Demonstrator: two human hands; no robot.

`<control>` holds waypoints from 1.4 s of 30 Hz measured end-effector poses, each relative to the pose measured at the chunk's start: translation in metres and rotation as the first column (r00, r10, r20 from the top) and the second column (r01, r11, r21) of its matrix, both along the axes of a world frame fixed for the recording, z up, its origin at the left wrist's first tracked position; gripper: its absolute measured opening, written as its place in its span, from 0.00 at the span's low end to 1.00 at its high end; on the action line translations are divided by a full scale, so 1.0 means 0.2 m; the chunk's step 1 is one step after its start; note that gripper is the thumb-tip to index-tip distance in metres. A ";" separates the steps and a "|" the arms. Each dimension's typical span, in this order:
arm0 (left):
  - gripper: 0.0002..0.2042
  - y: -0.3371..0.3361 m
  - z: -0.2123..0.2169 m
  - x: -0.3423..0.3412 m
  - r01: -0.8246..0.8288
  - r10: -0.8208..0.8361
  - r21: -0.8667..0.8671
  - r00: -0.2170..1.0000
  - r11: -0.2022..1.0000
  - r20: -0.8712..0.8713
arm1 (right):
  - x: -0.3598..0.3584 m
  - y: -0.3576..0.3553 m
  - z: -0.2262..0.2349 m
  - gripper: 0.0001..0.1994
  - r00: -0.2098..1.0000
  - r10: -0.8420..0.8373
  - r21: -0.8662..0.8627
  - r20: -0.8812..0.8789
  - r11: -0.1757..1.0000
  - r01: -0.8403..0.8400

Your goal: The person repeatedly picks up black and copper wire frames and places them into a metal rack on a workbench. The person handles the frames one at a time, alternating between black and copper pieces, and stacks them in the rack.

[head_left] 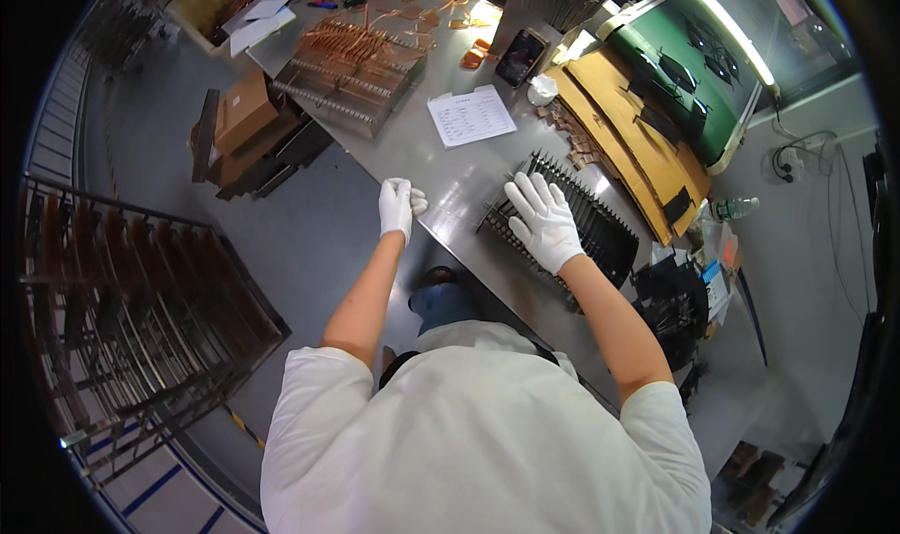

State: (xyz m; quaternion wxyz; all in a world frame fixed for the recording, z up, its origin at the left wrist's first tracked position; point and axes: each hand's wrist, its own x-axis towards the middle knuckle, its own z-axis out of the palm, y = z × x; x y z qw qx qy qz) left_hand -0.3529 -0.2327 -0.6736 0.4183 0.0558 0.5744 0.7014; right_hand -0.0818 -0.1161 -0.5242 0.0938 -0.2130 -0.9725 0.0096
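white gloves (544, 220), black rack (586, 225), green board (698, 75)

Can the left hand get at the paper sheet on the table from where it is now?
Probably yes. The left hand sits closed at the table edge, and the paper sheet lies flat further in with only bare tabletop between them. The right hand rests on the black rack, off to the side.

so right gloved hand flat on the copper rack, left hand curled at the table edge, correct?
Not quite. In the head view the right hand lies flat on the black spiked rack; the copper rack sits further up the table. The left hand is curled at the edge.
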 end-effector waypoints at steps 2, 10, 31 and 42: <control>0.07 0.03 0.04 0.00 -0.015 0.015 -0.005 1.000 1.000 0.001 | -0.01 -0.01 0.00 0.30 1.000 0.013 0.031 0.003 0.999 -0.013; 0.04 0.12 0.19 0.08 0.183 -0.183 -0.034 0.983 0.983 0.010 | 0.01 0.00 -0.05 0.31 0.996 -0.012 0.050 0.089 0.999 0.007; 0.16 0.09 0.12 -0.08 0.367 -0.382 0.135 0.917 0.921 0.117 | 0.52 -0.07 0.21 0.36 0.991 -0.119 0.069 -0.068 0.990 0.124; 0.21 0.14 0.38 0.32 0.411 -0.812 -0.704 0.210 0.579 -0.545 | 0.92 -0.12 -0.03 0.38 0.984 -0.135 -0.025 0.114 0.990 0.139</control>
